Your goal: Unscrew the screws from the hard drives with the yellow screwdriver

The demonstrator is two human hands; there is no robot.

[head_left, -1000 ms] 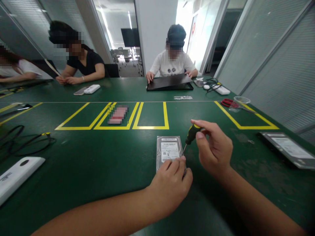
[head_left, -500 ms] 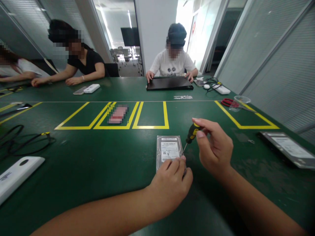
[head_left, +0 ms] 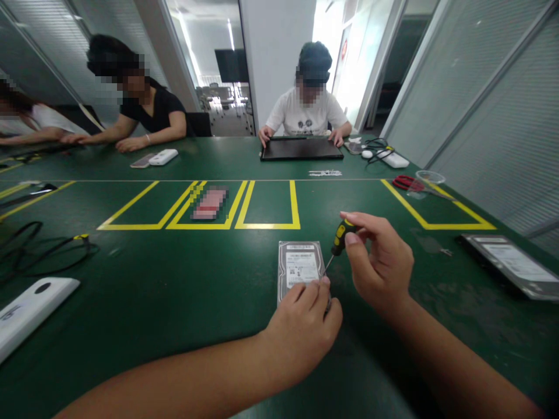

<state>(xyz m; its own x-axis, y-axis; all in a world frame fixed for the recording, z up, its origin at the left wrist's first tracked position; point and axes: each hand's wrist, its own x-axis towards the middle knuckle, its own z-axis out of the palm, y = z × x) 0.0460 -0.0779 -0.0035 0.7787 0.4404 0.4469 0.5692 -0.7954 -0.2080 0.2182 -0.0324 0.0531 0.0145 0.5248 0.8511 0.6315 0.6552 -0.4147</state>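
A silver hard drive [head_left: 299,265] with a white label lies flat on the green table in front of me. My left hand [head_left: 302,330] rests on its near end, fingers curled and pressing it down. My right hand [head_left: 379,261] pinches the black-and-yellow handle of a small screwdriver [head_left: 338,238]. The screwdriver's thin shaft slants down to the drive's right edge, just beside my left fingertips.
A second drive [head_left: 510,265] lies at the right edge. Yellow tape boxes [head_left: 244,209] mark the table beyond, one holding a pink item [head_left: 210,203]. Red scissors [head_left: 408,183], a white device [head_left: 26,311] and black cables [head_left: 39,249] lie about. Three people sit across; one handles a black laptop [head_left: 301,148].
My right fingers have shifted slightly round the screwdriver handle; the tip stays at the drive's edge. The person opposite has lowered the laptop lid flat.
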